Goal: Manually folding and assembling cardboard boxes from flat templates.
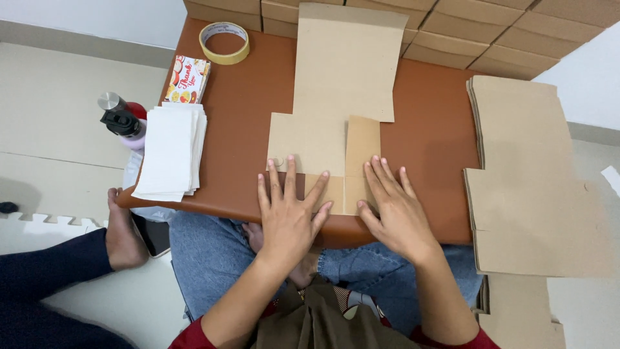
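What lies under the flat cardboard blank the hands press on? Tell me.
The cardboard blank lies on the brown table, with both the left hand and right hand flat on it. Anything beneath it is covered.

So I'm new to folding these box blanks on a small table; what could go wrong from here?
The cardboard blank may crease crooked, since only its near flaps lie under the left hand and right hand while the far panel lies free. The cardboard stack overhangs the table edge and could slide off. The white sheets also poke past the near edge, beside another person's foot.
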